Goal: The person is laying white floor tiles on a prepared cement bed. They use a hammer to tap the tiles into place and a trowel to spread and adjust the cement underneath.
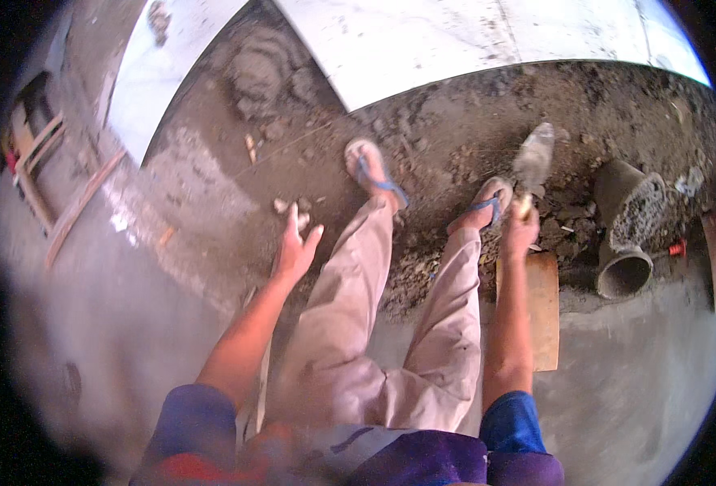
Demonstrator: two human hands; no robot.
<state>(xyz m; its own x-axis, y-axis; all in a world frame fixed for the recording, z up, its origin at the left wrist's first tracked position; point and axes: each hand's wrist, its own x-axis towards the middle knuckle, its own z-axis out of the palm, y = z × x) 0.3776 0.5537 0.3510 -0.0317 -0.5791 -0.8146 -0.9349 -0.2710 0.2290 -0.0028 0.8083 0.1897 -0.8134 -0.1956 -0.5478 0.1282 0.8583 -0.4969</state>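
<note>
My right hand [520,231] grips the handle of a trowel; its mortar-smeared blade [534,154] points away from me, over the dark loose soil beside my right foot. My left hand [295,253] hangs to the left of my left leg, index finger and thumb apart, with nothing visible in it. Small pale stone chips [293,212] lie on the ground just beyond its fingertips. A lump of wet grey mortar [261,73] sits farther off on the soil, between two large white slabs.
White slabs [422,40] run across the far side; another white slab [172,73] is far left. To my right are a mortar-caked bucket [621,190], a round grey container [625,275], a small red object [678,248] and a wooden board [546,312]. A wooden frame [38,162] stands left.
</note>
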